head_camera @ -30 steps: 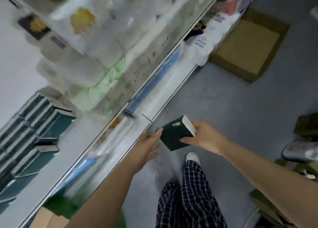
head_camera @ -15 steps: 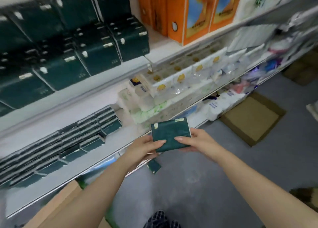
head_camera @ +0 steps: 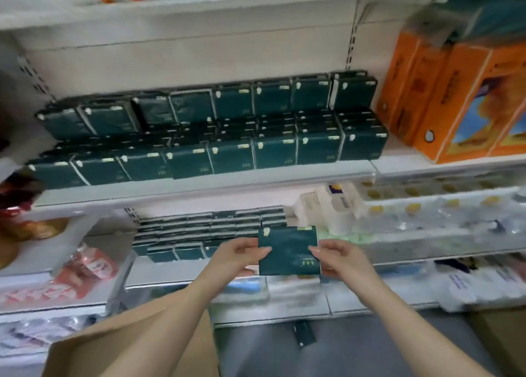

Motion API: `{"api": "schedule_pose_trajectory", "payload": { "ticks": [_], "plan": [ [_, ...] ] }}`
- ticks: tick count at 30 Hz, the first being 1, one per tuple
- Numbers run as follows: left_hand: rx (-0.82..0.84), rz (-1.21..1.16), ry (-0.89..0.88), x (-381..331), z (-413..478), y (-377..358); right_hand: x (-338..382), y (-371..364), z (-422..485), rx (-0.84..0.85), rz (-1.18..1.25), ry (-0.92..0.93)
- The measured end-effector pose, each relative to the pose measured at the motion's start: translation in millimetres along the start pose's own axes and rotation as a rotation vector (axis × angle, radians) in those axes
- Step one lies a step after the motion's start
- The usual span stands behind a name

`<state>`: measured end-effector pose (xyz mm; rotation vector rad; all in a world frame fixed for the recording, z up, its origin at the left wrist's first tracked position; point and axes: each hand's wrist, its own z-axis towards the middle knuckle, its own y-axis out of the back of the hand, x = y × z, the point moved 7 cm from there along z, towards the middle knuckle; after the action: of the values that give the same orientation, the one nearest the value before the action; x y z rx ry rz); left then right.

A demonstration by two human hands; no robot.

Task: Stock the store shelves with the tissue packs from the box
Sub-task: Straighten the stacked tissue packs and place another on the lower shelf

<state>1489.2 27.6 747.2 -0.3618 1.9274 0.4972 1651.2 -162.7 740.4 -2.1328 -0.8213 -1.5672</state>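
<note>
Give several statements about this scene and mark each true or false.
1. The left hand and right hand both hold the pack. True.
2. The pack rests on a shelf. False: the hands hold it up in front of the shelves.
3. Orange boxes stand right of the shelved packs. True.
4. All packs are shelved or held. False: a small dark pack lies on the floor.

Bare forearms end in a left hand (head_camera: 239,255) and right hand (head_camera: 341,258) (nails apparently short, plain).
</note>
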Motion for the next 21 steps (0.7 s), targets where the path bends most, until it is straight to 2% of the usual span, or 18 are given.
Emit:
{"api": "schedule_pose_trajectory", "payload": {
  "ticks": [9,14,21],
  "plan": [
    [-0.190,-0.017,-0.086,-24.8,-0.5,152.3,80.2,-142.0,56.0,0.237,-0.061,0.128],
    [-0.294,0.032,-0.171,-57.9,1.3,267.5,151.7,-235.3,80.4,0.364,-0.146,0.302],
    [-0.305,0.062,-0.256,-118.6,47.3,366.5,225.2,-316.4,135.0,0.333,-0.113,0.427]
  ]
}}
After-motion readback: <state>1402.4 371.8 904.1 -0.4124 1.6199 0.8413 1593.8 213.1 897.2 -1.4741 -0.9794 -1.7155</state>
